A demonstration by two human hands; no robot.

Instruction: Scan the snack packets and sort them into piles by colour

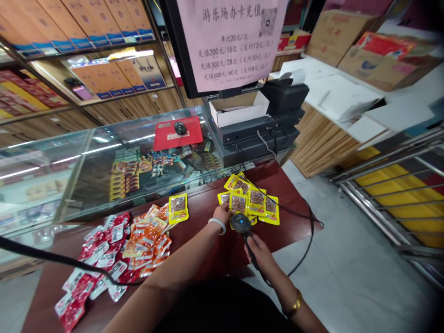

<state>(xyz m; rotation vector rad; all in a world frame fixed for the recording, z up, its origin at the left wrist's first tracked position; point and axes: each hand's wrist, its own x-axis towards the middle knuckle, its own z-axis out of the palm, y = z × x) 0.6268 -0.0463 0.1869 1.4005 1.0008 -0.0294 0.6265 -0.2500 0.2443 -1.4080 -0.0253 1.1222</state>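
Note:
My right hand (262, 253) is wrapped round the handle of a black barcode scanner (241, 223), whose head shows a small blue light. My left hand (223, 214), with a pale bangle at the wrist, pinches the lower left edge of a yellow snack packet (238, 202). That packet lies among several like it, such as one yellow packet (257, 201) just to the right. A single yellow packet (178, 208) lies apart, beside a heap of orange packets (149, 238). Farther left spreads a heap of red and white packets (100, 259).
The scanner's black cable (310, 231) loops over the right edge of the brown table (197, 231). Behind stand a glass display case (100, 162), a red mat (163, 136) with a mouse (180, 128), and a monitor (183, 51) covered by a pink sign. A metal rail (374, 208) is at right.

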